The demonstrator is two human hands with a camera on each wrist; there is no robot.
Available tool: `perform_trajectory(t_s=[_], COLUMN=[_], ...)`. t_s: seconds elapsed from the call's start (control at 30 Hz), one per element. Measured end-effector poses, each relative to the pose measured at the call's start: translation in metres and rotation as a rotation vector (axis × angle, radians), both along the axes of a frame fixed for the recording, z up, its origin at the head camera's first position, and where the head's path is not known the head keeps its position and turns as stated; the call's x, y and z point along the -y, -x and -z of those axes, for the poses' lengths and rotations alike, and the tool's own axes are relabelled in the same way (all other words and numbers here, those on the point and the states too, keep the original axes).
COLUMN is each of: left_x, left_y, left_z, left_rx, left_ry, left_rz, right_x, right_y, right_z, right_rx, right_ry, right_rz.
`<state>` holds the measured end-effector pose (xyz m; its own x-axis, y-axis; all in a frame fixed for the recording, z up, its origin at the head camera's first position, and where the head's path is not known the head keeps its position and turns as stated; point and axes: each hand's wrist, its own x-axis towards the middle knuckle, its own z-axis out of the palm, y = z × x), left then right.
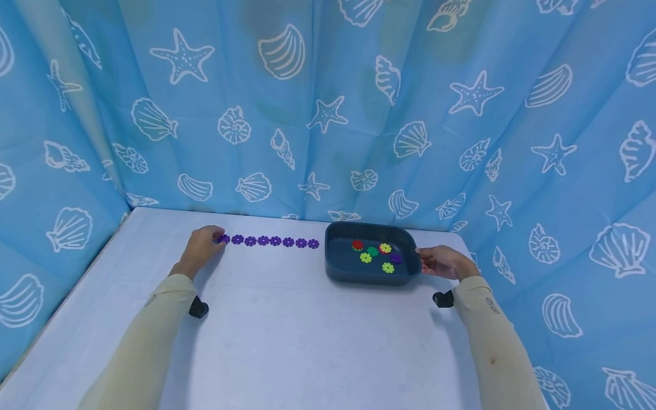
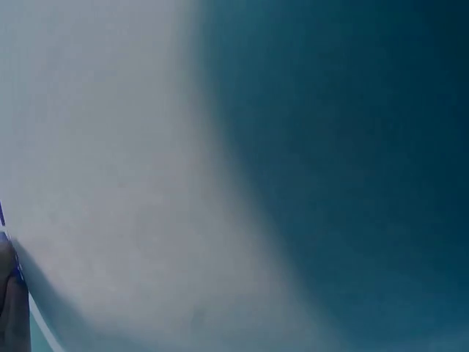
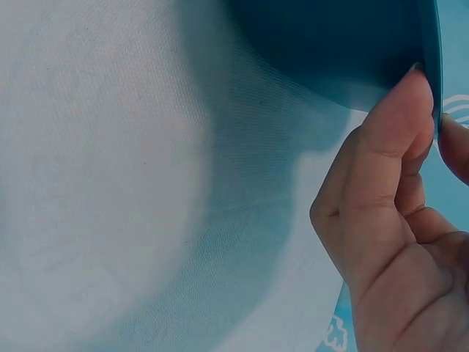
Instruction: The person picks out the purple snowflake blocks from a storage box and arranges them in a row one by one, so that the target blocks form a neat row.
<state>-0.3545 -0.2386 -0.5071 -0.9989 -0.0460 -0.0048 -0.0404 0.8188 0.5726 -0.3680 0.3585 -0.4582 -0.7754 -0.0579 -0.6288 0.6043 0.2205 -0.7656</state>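
Observation:
At the left end of a row of purple flower-shaped discs (image 1: pixel 275 241), my left hand (image 1: pixel 201 249) pinches the end disc (image 1: pixel 224 238) between thumb and fingers. Only a sliver of that hand's fingers (image 2: pixel 13 315) shows at the edge of the left wrist view. The row lies flat and nearly straight across the white table. To its right stands a dark blue-grey rectangular tub (image 1: pixel 369 277) with rounded corners. My right hand (image 1: pixel 445 262) grips the tub's right rim, thumb on one side and fingers on the other, as the right wrist view shows.
Inside the tub lie several loose flower discs: yellow-green (image 1: pixel 388 267), red (image 1: pixel 357 245), green (image 1: pixel 372 251) and purple (image 1: pixel 396 258). A blue curtain (image 1: pixel 328 154) with white shell and starfish prints hangs behind and beside the white-covered table (image 1: pixel 307 341).

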Motion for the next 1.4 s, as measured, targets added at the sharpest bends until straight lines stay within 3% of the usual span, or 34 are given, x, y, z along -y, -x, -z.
perform_trajectory(t_s=[0.33,0.6,0.77,0.9,1.1,1.4], left_x=[-0.005,-0.003,-0.009,-0.018,-0.032,-0.043], left_y=[0.005,0.01,0.015,0.017,0.023,0.027], left_z=[-0.001,-0.005,-0.01,-0.012,-0.006,0.0], left_rx=[0.001,0.007,0.001,0.033,0.068,0.029], left_ry=[0.037,0.043,0.031,0.021,0.021,0.047], left_rz=[-0.014,0.018,0.074,0.116,0.187,0.237], right_x=[0.002,0.001,0.0,0.001,0.0,0.001], right_y=[-0.001,0.001,0.0,0.0,0.001,0.0], right_z=[-0.001,-0.001,-0.001,-0.001,0.0,-0.002], right_rx=[-0.006,-0.008,-0.014,-0.012,0.001,0.0], right_ry=[-0.011,-0.008,-0.008,-0.003,0.003,-0.022], right_rz=[-0.011,-0.02,-0.017,-0.014,-0.019,-0.008])
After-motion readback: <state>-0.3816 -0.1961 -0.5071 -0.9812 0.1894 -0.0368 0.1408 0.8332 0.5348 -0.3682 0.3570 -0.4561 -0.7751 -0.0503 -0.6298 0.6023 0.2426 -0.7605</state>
